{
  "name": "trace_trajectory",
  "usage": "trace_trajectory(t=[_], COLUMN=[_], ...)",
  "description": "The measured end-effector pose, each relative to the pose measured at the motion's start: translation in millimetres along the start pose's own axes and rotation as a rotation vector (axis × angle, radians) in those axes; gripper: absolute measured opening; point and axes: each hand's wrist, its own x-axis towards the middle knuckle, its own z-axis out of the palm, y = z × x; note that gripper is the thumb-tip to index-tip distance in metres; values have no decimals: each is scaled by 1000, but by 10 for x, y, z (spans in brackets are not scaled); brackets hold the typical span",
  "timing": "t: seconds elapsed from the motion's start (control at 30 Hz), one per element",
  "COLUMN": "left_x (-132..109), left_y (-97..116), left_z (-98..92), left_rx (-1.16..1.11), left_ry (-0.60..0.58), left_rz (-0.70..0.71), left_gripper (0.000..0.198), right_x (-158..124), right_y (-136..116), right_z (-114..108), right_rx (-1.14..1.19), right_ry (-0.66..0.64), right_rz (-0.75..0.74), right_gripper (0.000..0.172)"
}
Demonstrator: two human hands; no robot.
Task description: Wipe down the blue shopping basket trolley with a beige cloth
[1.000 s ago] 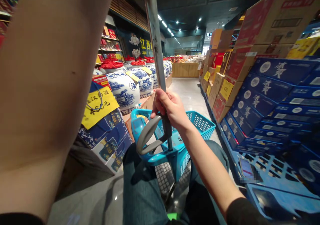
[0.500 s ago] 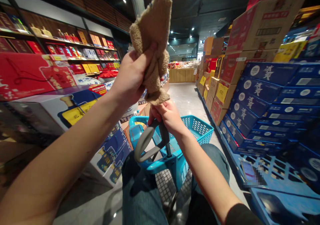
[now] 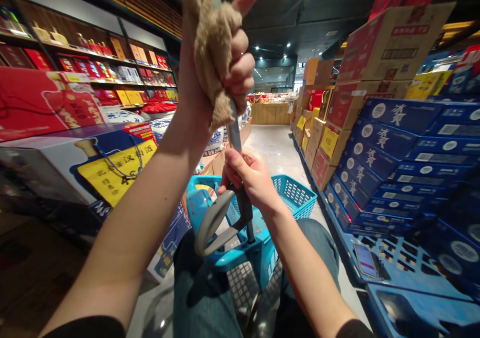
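A fuzzy brown cloth point(image 3: 215, 48) is bunched around a grey pole point(image 3: 235, 134). My left hand point(image 3: 240, 70) is closed over the cloth, wrapping it against the pole high in front of me. Lower down, my right hand point(image 3: 253, 175) has its fingers closed around the bottom part of that pole, just above a looped grey handle point(image 3: 213, 223). Handle and pole rise from a turquoise shopping cart point(image 3: 258, 248) that stands between my knees. The pole's top end is partly hidden by the cloth.
Dark blue boxes point(image 3: 393, 143) are stacked on a blue plastic pallet point(image 3: 412, 288) at right, where a phone point(image 3: 365, 260) lies. Brown cartons point(image 3: 390, 48) rise behind. At left stand large gift boxes point(image 3: 45, 153) and bottle shelves point(image 3: 112, 73). A tiled aisle point(image 3: 270, 138) runs ahead.
My left hand has turned and closed the cloth around the pole, where before it held the cloth up in front of it. My right hand stays low on the pole.
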Motion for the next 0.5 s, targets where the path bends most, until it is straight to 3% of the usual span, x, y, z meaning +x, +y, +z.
trace_trajectory(t=[0.13, 0.23, 0.27, 0.37, 0.43, 0.5], left_x=[-375, -321, -238, 41, 116, 27], left_y=[-53, 132, 216, 427, 446, 323], left_z=[202, 315, 343, 420, 464, 491], left_rx=[49, 72, 67, 97, 142, 117], left_ry=[53, 129, 175, 331, 383, 391], left_rz=[-184, -154, -132, -74, -43, -26], left_gripper=[62, 24, 22, 68, 81, 76], right_x=[-21, -38, -45, -65, -79, -98], right_y=[-16, -25, -28, -40, -51, -51], right_z=[13, 16, 12, -12, -37, -63], right_rx=[-21, -35, -35, -50, -80, -114], right_ry=[48, 70, 71, 65, 66, 90], right_rz=[-2, -5, -12, -33, -41, -52], right_gripper=[58, 58, 58, 58, 57, 55])
